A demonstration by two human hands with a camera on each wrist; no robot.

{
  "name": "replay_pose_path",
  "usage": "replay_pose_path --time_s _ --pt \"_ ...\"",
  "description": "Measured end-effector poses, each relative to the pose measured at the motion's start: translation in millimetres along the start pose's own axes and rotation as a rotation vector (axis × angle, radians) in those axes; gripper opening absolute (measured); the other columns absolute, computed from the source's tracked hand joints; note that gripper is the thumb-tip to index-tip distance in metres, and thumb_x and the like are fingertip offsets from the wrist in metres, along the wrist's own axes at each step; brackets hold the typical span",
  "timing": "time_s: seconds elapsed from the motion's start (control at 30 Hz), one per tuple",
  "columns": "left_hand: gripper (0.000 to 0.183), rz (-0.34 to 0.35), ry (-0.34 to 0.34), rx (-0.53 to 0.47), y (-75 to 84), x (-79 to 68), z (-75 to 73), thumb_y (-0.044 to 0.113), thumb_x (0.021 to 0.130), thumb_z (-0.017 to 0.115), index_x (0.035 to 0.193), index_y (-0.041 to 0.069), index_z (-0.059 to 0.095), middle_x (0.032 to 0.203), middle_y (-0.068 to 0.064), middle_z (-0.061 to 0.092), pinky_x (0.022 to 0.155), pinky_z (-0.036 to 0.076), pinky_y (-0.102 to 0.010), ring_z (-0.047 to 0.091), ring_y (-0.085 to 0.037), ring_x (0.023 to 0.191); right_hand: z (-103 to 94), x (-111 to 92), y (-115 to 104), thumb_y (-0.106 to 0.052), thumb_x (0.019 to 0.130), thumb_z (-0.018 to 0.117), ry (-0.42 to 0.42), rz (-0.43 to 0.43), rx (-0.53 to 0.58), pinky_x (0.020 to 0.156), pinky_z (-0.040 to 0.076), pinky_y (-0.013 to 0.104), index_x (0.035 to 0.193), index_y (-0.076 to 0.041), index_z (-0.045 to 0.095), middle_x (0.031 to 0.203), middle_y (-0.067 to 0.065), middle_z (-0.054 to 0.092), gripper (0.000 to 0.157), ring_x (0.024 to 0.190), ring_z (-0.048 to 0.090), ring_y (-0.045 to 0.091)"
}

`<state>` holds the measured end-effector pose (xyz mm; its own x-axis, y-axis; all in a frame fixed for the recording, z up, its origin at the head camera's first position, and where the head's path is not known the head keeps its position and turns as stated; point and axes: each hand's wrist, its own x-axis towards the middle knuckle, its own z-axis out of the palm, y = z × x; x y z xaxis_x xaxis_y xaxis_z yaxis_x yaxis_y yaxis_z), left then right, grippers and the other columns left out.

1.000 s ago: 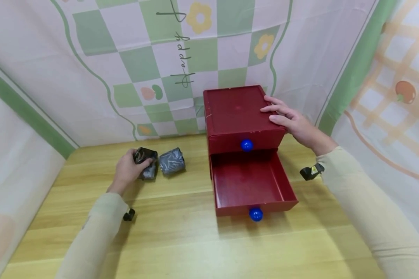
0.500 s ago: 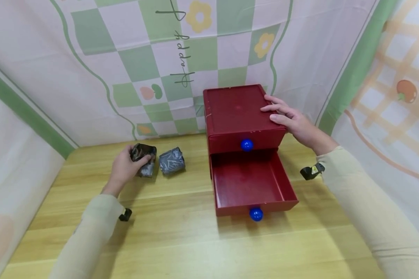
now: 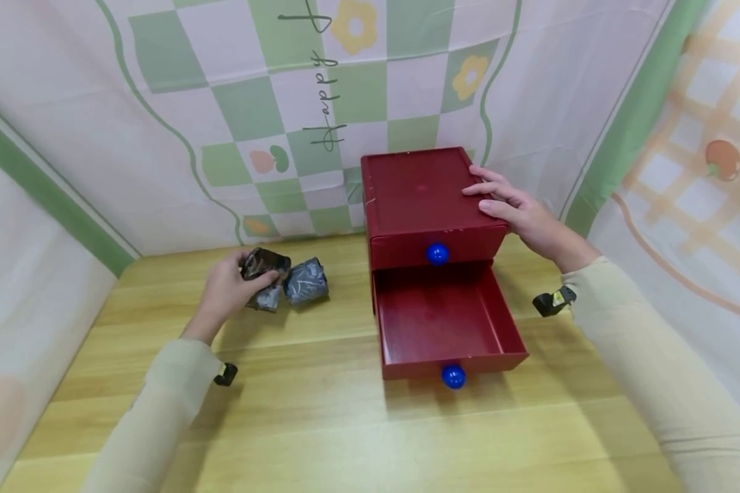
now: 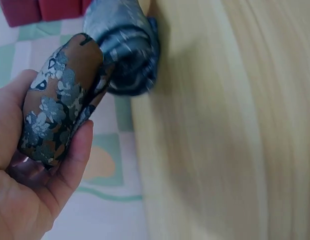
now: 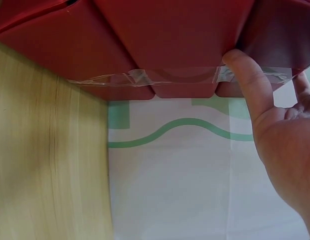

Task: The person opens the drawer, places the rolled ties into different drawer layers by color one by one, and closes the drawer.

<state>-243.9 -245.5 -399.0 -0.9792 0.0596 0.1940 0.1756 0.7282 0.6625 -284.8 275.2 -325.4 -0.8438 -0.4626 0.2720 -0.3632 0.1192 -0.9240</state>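
Note:
My left hand (image 3: 223,293) pinches a rolled-up dark floral cloth (image 3: 268,261) between thumb and fingers. In the left wrist view this roll (image 4: 60,100) shows brown, black and grey flower patterning and is tilted. Right beside it, a second rolled-up cloth (image 3: 307,282), grey-blue with pale lines, lies on the table; its coiled end (image 4: 132,70) faces the left wrist camera. My right hand (image 3: 521,213) rests with extended fingers on the top right edge of a dark red drawer cabinet (image 3: 416,192). In the right wrist view, its thumb (image 5: 250,80) presses the cabinet's side.
The cabinet's lower drawer (image 3: 444,322) is pulled out, with nothing in it; the upper drawer (image 3: 401,253) is closed. Both have blue knobs. Clear tape (image 5: 170,75) runs along the cabinet's side. A patterned curtain (image 3: 321,157) stands behind the wooden table (image 3: 321,418).
My left hand has raised the floral roll slightly, tipped it, and shifted right toward the grey-blue one. The right hand stays on the cabinet.

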Motion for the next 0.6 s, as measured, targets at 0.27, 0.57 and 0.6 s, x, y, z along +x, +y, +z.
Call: replay_pose_path --time_s 0.27,0.57,0.6 --pt "0.057 0.009 -0.093 -0.167 30.8 0.4 6.4 0.042 0.089 0.079 0.125 0.003 0.059 0.101 -0.013 0.068 0.058 0.054 -0.029 0.063 -0.020 0.074 -1.2 -0.7 -0.1 -0.013 0.106 0.050 0.002 0.003 -0.009 0.091 0.052 0.021 0.138 -0.008 0.061 0.167 -0.002 0.018 0.034 0.152 0.010 0.020" --pt "0.059 0.053 -0.160 -0.265 63.0 -1.7 13.6 0.037 0.088 0.081 0.129 0.003 0.057 0.108 -0.014 0.068 0.067 0.057 -0.029 0.066 -0.022 0.084 -1.3 -1.1 -0.1 -0.013 0.107 0.050 0.002 0.004 -0.012 0.091 0.052 0.021 0.138 -0.008 0.061 0.167 -0.001 0.018 0.034 0.151 0.012 0.020" --pt "0.058 0.054 -0.172 -0.286 66.6 -2.1 14.7 0.036 0.088 0.082 0.129 0.003 0.057 0.108 -0.014 0.067 0.067 0.057 -0.029 0.066 -0.023 0.085 -1.2 -1.4 -0.1 -0.013 0.107 0.050 0.002 0.004 -0.010 0.091 0.052 0.021 0.138 -0.007 0.061 0.167 -0.001 0.018 0.034 0.151 0.012 0.021"
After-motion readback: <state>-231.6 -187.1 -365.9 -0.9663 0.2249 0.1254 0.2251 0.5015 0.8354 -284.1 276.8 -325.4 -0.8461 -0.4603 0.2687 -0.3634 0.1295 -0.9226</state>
